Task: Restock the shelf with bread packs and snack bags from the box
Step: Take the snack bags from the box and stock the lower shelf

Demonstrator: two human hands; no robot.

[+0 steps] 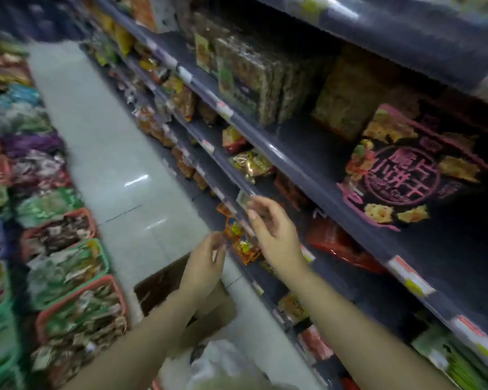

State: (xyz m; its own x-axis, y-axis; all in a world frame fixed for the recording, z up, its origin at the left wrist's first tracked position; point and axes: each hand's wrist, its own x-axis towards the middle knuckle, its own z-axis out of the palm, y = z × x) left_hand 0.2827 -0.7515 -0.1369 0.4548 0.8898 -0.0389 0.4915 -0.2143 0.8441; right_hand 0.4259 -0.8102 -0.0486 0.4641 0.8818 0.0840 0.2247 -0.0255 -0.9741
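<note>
Down on the floor, the cardboard box (164,288) sits open below both arms, contents too blurred to tell. Left hand (206,263) and right hand (273,232) pinch the orange snack bag (241,243) against the shelf (265,164) edge. Baskets (68,266) opposite brim with wrapped packets.

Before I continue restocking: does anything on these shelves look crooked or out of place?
Yes. The orange snack bags between the left hand and right hand hang over the shelf edge, tilted, not standing in a row. The blur hides finer detail.
</note>
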